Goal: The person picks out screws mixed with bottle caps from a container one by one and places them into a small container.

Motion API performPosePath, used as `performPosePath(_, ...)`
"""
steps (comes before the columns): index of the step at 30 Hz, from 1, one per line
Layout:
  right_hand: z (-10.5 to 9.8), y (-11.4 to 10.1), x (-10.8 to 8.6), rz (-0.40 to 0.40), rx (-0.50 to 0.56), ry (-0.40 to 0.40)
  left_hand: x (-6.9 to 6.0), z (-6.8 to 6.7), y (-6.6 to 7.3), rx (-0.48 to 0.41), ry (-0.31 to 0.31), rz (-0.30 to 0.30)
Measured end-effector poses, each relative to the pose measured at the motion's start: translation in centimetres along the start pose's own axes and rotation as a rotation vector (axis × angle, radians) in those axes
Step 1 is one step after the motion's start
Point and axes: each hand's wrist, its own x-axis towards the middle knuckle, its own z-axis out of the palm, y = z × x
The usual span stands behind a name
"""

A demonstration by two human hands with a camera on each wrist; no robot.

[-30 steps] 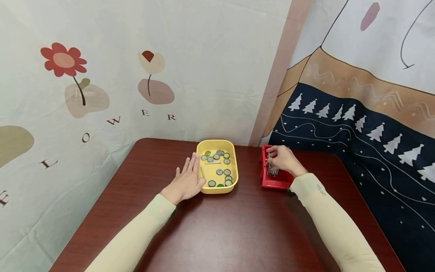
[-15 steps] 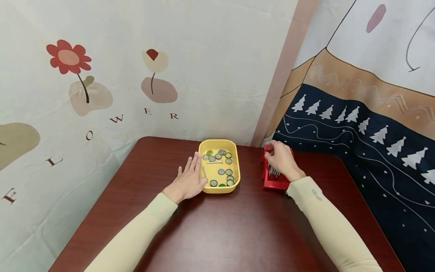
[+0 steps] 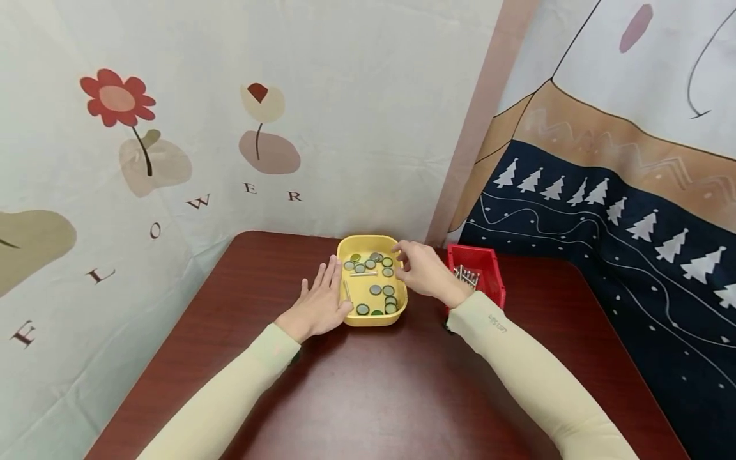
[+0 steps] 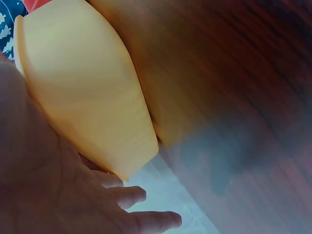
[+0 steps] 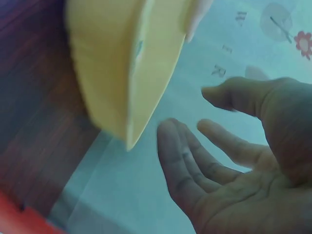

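Observation:
A yellow bin (image 3: 372, 321) holds several round bottle caps (image 3: 375, 290) and two slim silver bolts, one bolt (image 3: 363, 274) lying crosswise and another bolt (image 3: 347, 291) along the left wall. My left hand (image 3: 316, 306) rests with straight fingers against the bin's left rim. Over the right rim hovers my right hand (image 3: 425, 271); in the right wrist view its fingers are loosely bent, thumb apart, with nothing between them. To the right stands a red bin (image 3: 491, 275) with several silver bolts (image 3: 467, 276) inside, partly hidden by my right forearm.
Both bins stand near the back edge of a dark red-brown table (image 3: 368, 396). Behind it hangs a pale printed cloth (image 3: 356, 128), with a dark blue tree-patterned part (image 3: 575, 236) at the right.
My right hand, which pinched a silver bolt over the red bin, has let go and moved left to the yellow bin's right rim. My left hand stays against the yellow bin.

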Motion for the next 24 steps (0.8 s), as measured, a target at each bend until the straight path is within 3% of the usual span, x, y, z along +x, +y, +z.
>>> performPosePath(9,2.1,-3.6,3.9,0.016,-0.01,-0.262,0.1,-0.5,-0.2,0.027,-0.005,0.025)
performPosePath(17,4.2,-5.5,6.4,0.154,0.065,-0.519,-0.2,-0.5,-0.1,0.037,-0.012,0.036)
performPosePath(24,6.8,-6.7,8.0,0.274,0.16,-0.589,-0.2,-0.6,0.0,0.033,-0.025,0.034)
